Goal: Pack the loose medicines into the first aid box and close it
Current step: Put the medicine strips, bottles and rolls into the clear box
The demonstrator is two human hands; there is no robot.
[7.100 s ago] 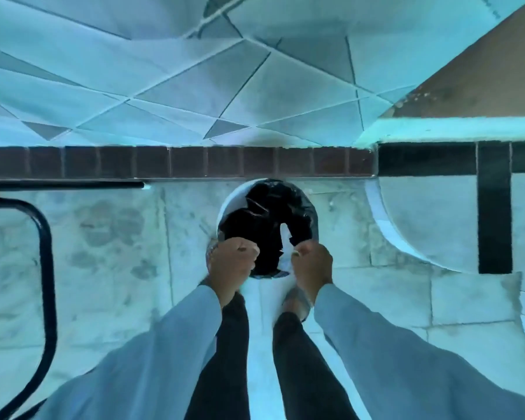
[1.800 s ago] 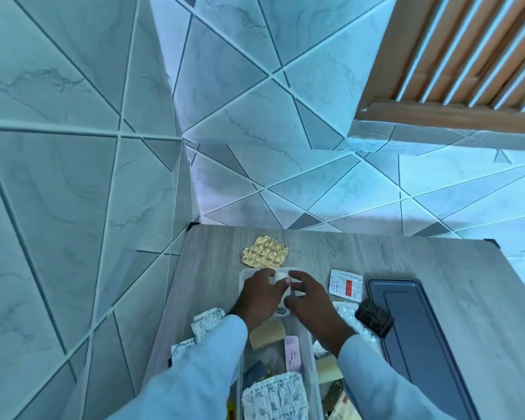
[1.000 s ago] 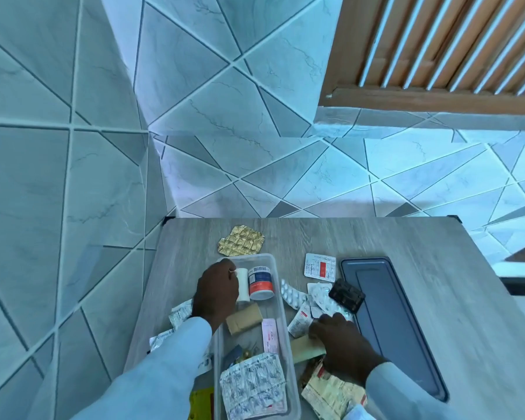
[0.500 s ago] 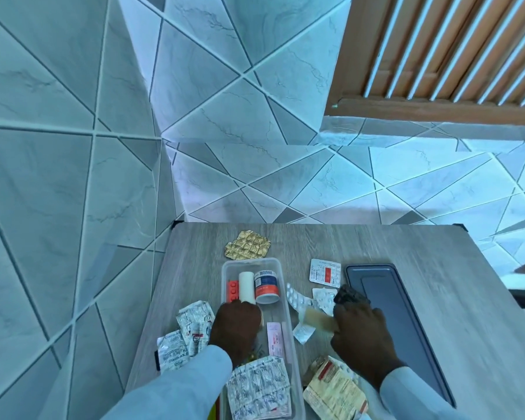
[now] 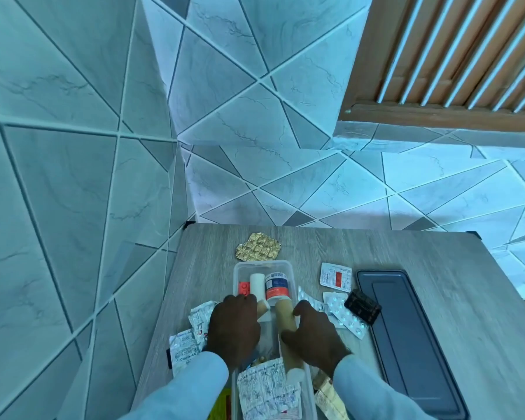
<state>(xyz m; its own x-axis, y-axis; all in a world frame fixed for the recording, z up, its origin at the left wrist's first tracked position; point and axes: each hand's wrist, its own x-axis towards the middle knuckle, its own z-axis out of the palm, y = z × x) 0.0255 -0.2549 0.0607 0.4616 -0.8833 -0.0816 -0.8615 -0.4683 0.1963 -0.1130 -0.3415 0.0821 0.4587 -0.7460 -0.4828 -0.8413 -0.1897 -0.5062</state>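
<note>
Right hand (image 5: 311,334) has moved into the clear box (image 5: 290,269) on the table (image 5: 437,253), fingers wrapped on a tan tube (image 5: 286,318). Left hand (image 5: 234,325) curls over something inside, probably the smaller tube; can't tell.

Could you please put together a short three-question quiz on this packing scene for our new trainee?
1. True or false: the dark lid is already on the clear box.
2. Which lies beyond the box's far end? A) gold blister pack B) black pack C) red-and-white sachet
3. What is the right hand laying in the box?

Key: 1. False, it lies on the table to the box's right. 2. A. 3. A long tan tube, beside the left hand.
</note>
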